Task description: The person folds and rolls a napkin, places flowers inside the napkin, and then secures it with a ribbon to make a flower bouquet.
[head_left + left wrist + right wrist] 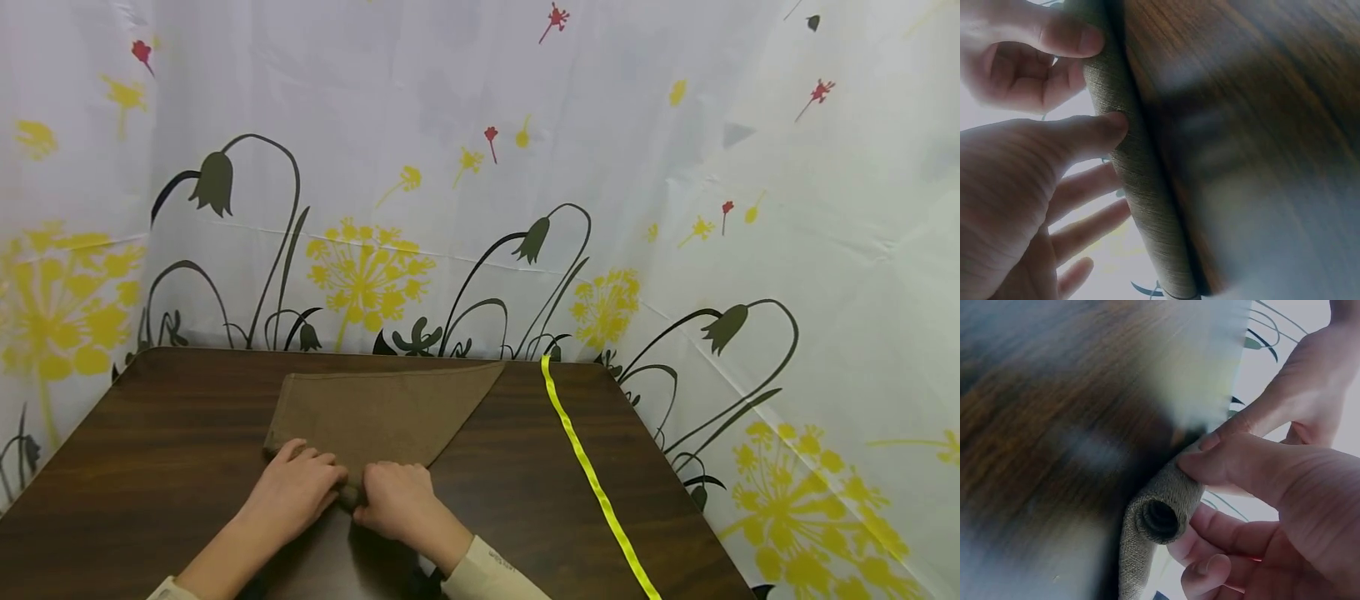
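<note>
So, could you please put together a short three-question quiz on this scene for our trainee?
1. Multiple choice: In the head view, where does the yellow ribbon lie relative to the brown cloth? A) To its left. B) To its right. C) On top of it.
2. True or false: Only one hand touches the brown cloth.
3. Fill in: In the right wrist view, part of the brown cloth forms a hollow ____.

Key: 1. B. 2. False; the left hand and right hand both hold it. 3. Roll.

White backdrop (360, 100), large yellow printed flowers (365, 273), dark wood-grain table (180, 433)
</note>
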### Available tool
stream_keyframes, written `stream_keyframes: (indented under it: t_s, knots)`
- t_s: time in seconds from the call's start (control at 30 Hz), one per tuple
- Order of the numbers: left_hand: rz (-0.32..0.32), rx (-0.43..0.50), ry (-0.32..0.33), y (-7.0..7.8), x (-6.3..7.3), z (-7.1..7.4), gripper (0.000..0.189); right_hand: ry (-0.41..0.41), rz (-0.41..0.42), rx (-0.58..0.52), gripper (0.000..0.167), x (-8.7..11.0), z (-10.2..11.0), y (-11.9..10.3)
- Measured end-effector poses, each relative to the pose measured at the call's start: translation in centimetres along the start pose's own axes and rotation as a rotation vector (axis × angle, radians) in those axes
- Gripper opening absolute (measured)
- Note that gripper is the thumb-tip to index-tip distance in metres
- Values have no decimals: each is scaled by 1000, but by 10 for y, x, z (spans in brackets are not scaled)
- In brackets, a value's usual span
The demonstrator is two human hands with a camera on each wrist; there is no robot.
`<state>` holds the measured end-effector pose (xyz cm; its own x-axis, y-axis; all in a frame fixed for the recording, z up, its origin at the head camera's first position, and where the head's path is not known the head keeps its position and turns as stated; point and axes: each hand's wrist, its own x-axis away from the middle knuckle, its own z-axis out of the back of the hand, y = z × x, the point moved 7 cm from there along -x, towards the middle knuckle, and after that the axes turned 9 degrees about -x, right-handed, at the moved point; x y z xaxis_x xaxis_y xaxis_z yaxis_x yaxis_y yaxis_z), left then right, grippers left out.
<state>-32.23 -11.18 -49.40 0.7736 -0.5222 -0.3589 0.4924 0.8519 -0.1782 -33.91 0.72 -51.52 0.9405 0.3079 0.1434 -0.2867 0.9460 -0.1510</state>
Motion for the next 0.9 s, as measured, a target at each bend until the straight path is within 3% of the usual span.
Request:
stream_keyframes:
  t_s: [0.13, 0.27, 0.57, 0.7, 0.9]
  knots:
    - [1, -3, 32, 0, 3, 1, 31, -10, 21, 28, 38, 2, 0, -1]
    - [-2, -12, 22, 3, 3, 0, 31, -14, 42, 49, 43, 3, 2, -1]
    - [20, 30, -48, 2, -2, -4, 20, -15, 2, 68, 30, 2, 3, 1]
    - [26, 45, -49, 0, -2, -3, 18, 1, -5, 67, 38, 0, 3, 0]
    - [23, 59, -25, 0, -2, 0, 20, 4, -22, 62, 30, -4, 3, -1]
